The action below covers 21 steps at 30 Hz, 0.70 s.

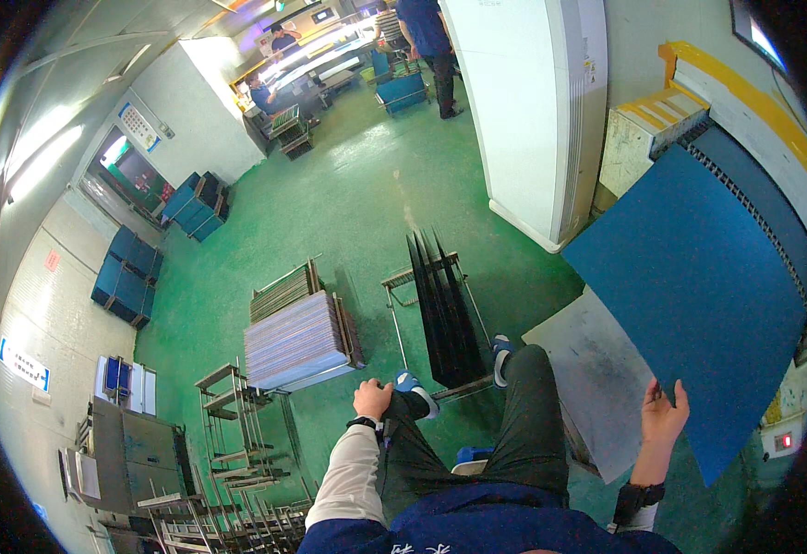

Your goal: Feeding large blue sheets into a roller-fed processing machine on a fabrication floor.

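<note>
My right hand [665, 412] is at the lower left edge of a large blue panel [699, 277], thumb on one side and fingers on the other, pinching that edge. The panel slants across a toothed roller strip [745, 198] at the right. Below it, a pale grey sheet-like surface [588, 369] lies beside my right leg. My left hand [372, 399] rests on my left knee with its fingers curled in, and nothing shows in it. Between my feet stands a wire rack [394, 319] holding several thin black panels [440, 314] upright.
Left of that rack stands a stack of pale lilac panels [293, 342]. Empty metal racks [228, 415] crowd the lower left. A tall white cabinet [533, 111] rises ahead on the right. Blue bins [196, 203] line the left wall. Several people work at a lit bench [330, 55] far off.
</note>
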{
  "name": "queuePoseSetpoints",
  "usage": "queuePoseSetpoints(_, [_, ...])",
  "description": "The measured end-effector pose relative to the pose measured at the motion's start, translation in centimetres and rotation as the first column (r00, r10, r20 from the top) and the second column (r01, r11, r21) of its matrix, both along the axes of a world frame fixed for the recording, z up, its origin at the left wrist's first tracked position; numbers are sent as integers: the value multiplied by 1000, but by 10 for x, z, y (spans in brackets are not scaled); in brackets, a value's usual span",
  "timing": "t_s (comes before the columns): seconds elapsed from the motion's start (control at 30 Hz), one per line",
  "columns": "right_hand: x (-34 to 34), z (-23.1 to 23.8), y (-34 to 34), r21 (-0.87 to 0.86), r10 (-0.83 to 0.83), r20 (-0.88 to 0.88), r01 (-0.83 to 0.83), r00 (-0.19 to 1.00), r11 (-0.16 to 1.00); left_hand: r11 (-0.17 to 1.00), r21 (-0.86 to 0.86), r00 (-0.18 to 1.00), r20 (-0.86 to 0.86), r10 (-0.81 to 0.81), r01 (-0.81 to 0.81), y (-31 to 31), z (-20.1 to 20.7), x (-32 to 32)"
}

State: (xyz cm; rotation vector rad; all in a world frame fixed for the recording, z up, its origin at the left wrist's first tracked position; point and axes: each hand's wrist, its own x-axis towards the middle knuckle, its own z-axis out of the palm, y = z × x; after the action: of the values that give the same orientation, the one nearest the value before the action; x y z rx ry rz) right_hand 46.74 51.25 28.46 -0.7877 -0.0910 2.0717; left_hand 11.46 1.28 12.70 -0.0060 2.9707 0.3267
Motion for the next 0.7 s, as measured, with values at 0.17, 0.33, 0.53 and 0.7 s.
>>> queuePoseSetpoints(0.17, [-2, 4, -1, 52, 1, -16, 0, 1000, 999, 1000, -9, 999, 45, 12, -11, 0, 3, -1])
queuePoseSetpoints(0.33, [-4, 6, 0, 38, 0, -28, 1, 1000, 999, 1000, 3, 1000, -5, 15, -15, 3, 5, 2])
queuePoseSetpoints(0.53, [-1, -2, 5, 30, 7, -39, -6, 999, 1000, 1000, 4, 1000, 0, 3, -3, 1, 4, 2])
queuePoseSetpoints(0.7, [-3, 1, 3, 29, 5, -38, -4, 999, 1000, 1000, -2, 1000, 9, 16, -16, 3, 9, 4])
